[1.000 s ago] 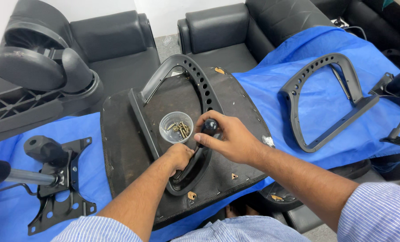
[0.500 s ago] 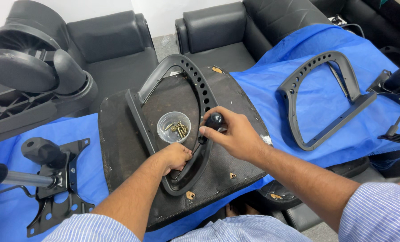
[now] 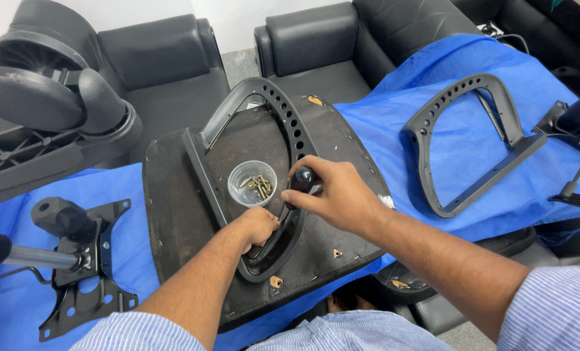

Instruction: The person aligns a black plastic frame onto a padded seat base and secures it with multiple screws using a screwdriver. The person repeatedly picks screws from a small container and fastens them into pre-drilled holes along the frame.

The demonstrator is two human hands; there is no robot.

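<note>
Centre of frame: one dark seat board (image 3: pixel 173 214) on blue cloth (image 3: pixel 394 130), bare board near its lower edge. Two black armrest frames: one (image 3: pixel 283 130) on the board, one (image 3: pixel 462 146) at right. One clear cup (image 3: pixel 252 183) of screws. Right hand (image 3: pixel 338 195) clenched around black screwdriver handle (image 3: pixel 303 179); left hand (image 3: pixel 257 224) gripping the frame's lower curve.

Screw cup (image 3: pixel 252 183) inside armrest frame (image 3: pixel 283 123)

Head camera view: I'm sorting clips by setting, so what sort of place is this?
Probably a furniture assembly or repair workshop for office chairs. A chair seat base lies upside down on a blue cloth, loose armrest frames and a tilt mechanism lie about, and a cup of screws stands ready.
</note>
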